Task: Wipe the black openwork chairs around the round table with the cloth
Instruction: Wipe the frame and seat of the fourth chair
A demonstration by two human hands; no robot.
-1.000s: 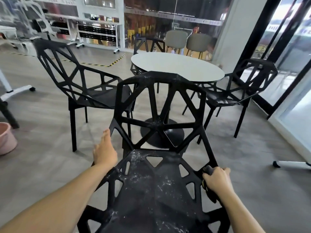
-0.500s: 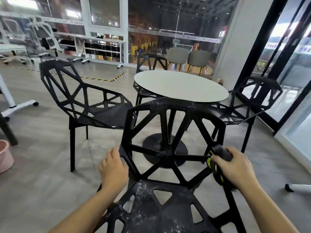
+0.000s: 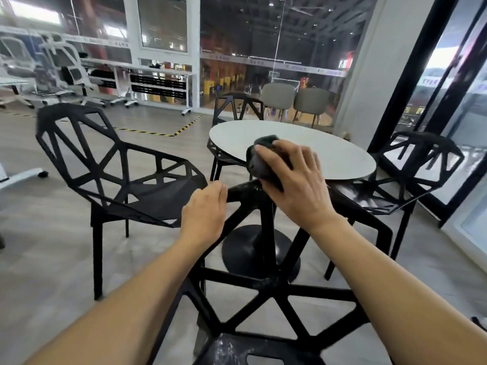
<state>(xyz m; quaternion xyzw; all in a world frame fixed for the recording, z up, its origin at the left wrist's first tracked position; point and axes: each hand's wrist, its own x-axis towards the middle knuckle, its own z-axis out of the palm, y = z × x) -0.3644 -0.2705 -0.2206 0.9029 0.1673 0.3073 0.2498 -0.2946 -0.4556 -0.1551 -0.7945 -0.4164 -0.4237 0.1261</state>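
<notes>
The cloth (image 3: 263, 164), a dark wad, is gripped in the right hand (image 3: 295, 185), with the fingers curled over it, and is pressed onto the top rail of the near chair (image 3: 266, 283). The left hand (image 3: 204, 214) is laid on the same rail just to the left, its fingers bent over the edge, so the backrest appears to be steadied while it is wiped.

Half a second ago the cloth was held low on the right side of the backrest, near the seat; a second ago it was at the seat's right edge. It has since been carried up the frame to the crown of the back. The left hand has likewise been moved up from the left edge of the seat to the top rail. From this it is judged that the seat edge and the side struts have been covered and the top rail is now being done. White specks are seen on the seat at the bottom of the view, so that surface may need another pass.

Beyond the hands stands the table (image 3: 342, 159), with the left chair (image 3: 118, 180), the far chair (image 3: 237, 106) and the right chair (image 3: 416, 175) around it, none of them touched at this moment.
</notes>
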